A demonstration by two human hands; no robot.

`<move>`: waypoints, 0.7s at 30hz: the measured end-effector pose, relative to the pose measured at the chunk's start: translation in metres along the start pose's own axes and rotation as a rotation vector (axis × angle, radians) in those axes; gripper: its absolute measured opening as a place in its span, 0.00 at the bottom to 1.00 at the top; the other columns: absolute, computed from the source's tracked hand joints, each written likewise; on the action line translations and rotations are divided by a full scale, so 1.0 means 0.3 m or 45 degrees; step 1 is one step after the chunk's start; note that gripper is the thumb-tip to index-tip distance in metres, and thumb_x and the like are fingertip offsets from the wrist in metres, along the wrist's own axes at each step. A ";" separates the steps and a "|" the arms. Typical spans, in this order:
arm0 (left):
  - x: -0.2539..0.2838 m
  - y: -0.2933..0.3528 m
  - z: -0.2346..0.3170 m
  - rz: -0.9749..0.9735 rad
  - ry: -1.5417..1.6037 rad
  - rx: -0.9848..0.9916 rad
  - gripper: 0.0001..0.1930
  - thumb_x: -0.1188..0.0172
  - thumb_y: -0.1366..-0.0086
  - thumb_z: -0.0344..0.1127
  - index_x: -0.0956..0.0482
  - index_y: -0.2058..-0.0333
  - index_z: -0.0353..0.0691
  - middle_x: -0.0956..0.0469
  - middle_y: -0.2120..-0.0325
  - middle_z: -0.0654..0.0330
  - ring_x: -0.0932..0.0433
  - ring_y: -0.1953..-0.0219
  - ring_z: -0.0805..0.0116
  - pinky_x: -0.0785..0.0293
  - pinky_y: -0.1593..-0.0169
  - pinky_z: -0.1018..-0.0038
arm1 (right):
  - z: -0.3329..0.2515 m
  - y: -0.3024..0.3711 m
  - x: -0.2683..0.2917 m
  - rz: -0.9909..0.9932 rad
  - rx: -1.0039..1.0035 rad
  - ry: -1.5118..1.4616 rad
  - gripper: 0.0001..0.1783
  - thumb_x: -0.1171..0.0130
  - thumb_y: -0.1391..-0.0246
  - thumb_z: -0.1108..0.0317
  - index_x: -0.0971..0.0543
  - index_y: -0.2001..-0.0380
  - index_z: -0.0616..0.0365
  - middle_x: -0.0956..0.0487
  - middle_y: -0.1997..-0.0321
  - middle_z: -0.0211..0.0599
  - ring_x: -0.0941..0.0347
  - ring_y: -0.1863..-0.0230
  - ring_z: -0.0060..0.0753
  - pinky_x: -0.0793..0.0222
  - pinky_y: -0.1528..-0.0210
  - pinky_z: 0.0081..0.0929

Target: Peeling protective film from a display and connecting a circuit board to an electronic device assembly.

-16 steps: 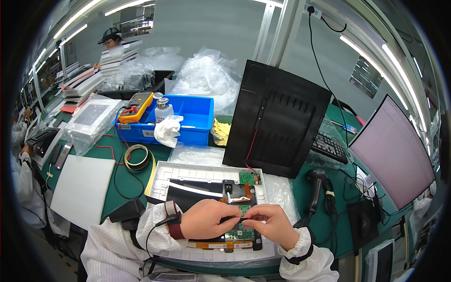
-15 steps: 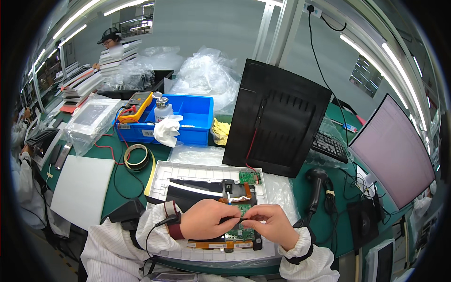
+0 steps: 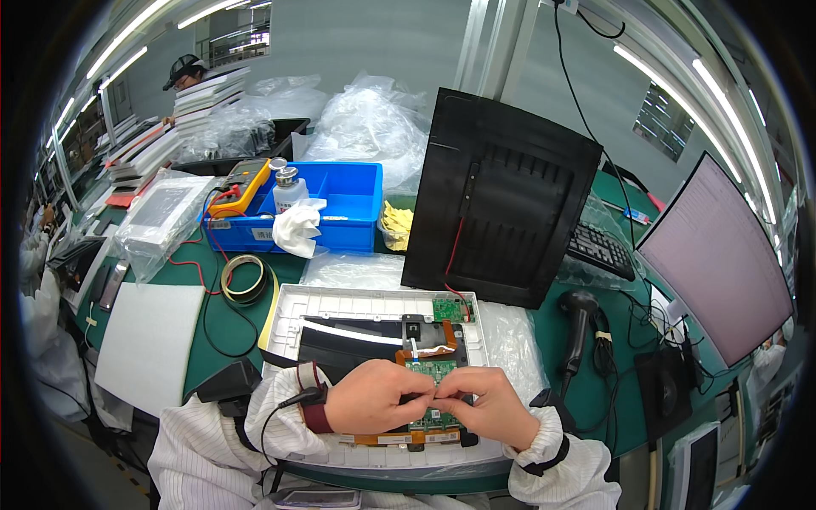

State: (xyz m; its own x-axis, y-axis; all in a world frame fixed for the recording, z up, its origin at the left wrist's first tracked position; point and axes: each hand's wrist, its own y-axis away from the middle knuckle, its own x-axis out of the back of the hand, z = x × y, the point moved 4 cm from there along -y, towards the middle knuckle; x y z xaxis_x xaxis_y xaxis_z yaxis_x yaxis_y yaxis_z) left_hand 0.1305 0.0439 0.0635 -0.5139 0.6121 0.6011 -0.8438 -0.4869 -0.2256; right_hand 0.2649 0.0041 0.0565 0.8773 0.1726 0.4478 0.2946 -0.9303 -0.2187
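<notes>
My left hand and my right hand meet fingertip to fingertip over a green circuit board. Both are closed in a pinch; whatever sits between the fingers is too small or hidden to name. The board lies on a black panel inside a white plastic housing. Orange ribbon cable runs along the near side of the board, partly behind my left hand. A second, smaller green board sits at the housing's far right corner, with a red wire leading up from it.
Behind the housing leans a large black panel. A blue bin holds a bottle and a yellow multimeter. Tape rolls and a white foam sheet lie left. A barcode scanner and a monitor stand right.
My fingertips have drawn closer together, and a dark bit between them no longer shows. The view has shifted slightly; the housing and boards stay in place.
</notes>
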 end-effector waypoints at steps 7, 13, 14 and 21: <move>-0.012 0.003 -0.030 -0.017 0.356 0.144 0.07 0.52 0.44 0.31 0.30 0.77 0.33 0.33 0.87 0.61 0.34 0.84 0.76 0.38 0.78 0.80 | -0.034 0.010 -0.009 0.189 0.339 0.255 0.05 0.42 0.66 0.81 0.26 0.82 0.63 0.26 0.79 0.37 0.29 0.78 0.33 0.35 0.76 0.22; 0.033 0.015 -0.095 0.267 0.633 0.388 0.08 0.53 0.43 0.32 0.31 0.78 0.35 0.36 0.86 0.70 0.39 0.82 0.83 0.40 0.78 0.84 | -0.076 0.036 -0.007 0.297 0.685 0.279 0.06 0.42 0.67 0.83 0.25 0.81 0.62 0.26 0.80 0.38 0.28 0.78 0.33 0.34 0.77 0.23; 0.074 0.013 -0.149 0.338 0.648 0.431 0.08 0.53 0.42 0.33 0.30 0.77 0.36 0.36 0.86 0.71 0.39 0.82 0.83 0.41 0.79 0.84 | -0.070 0.043 0.004 0.278 0.534 0.130 0.06 0.43 0.65 0.84 0.25 0.80 0.63 0.26 0.79 0.38 0.29 0.78 0.31 0.33 0.76 0.22; 0.379 0.064 -0.132 1.003 -1.182 0.041 0.10 0.43 0.51 0.30 0.27 0.68 0.36 0.28 0.71 0.53 0.30 0.64 0.55 0.35 0.60 0.67 | 0.010 0.007 -0.022 0.120 -0.148 -0.622 0.04 0.49 0.55 0.83 0.25 0.74 0.70 0.27 0.72 0.40 0.30 0.74 0.24 0.32 0.70 0.17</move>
State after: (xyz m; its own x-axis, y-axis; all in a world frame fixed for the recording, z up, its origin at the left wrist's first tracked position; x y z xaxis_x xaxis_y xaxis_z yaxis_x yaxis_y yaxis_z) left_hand 0.0498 0.1291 0.0972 -0.5666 -0.5298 0.6311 -0.3397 -0.5476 -0.7647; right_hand 0.2608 0.0021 0.0505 0.9809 0.1918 -0.0333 0.1861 -0.9741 -0.1285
